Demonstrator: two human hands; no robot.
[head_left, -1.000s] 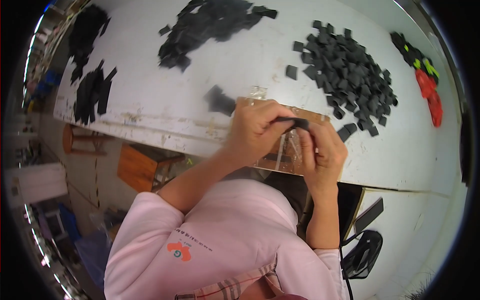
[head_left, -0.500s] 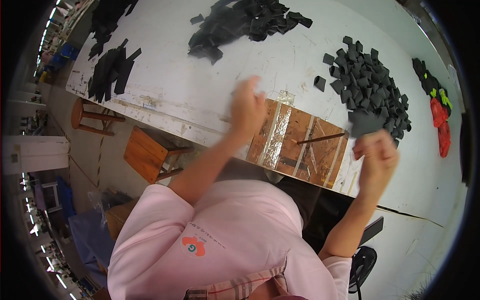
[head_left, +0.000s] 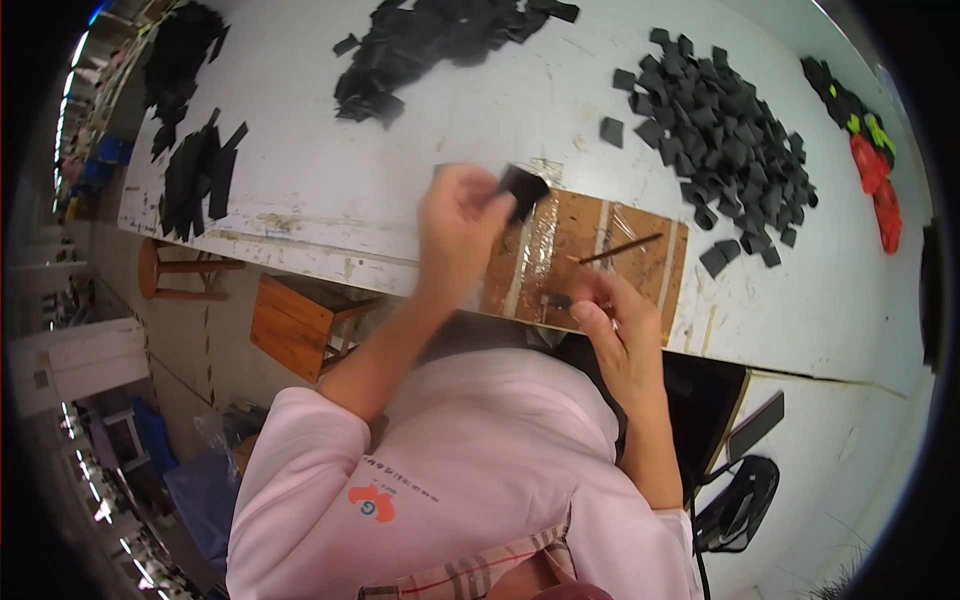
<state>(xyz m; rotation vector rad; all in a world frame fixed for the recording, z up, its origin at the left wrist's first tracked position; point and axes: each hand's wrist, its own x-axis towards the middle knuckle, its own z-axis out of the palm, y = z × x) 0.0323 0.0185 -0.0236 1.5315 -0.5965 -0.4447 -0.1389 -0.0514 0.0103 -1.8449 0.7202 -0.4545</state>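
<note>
My left hand point(head_left: 458, 225) is over the left edge of the brown board point(head_left: 575, 225), its thumb and fingers pinching a black fabric-like piece point(head_left: 523, 193) that looks folded. Over the board's near part, my right hand point(head_left: 625, 325) has bent fingers, with thumb and forefinger apart. Beside its fingertips a small dark strip point(head_left: 560, 300) shows on the board, partly hidden by the hand. A thin brown stick point(head_left: 625, 247) with a pale tip lies across the board beyond that hand. Clear tape bands cross the board.
Folded black pieces point(head_left: 735, 140) are heaped at the right. Flat black pieces point(head_left: 430, 45) lie at the far middle, black strips point(head_left: 200, 175) at the left. Red and black items point(head_left: 870, 165) lie at the far right edge. Wooden stools point(head_left: 290, 320) stand left of the table point(head_left: 330, 180).
My right hand has come left from the heap to the board; the black piece it held is gone from it. My left hand now holds a black piece. The view has shifted slightly.
</note>
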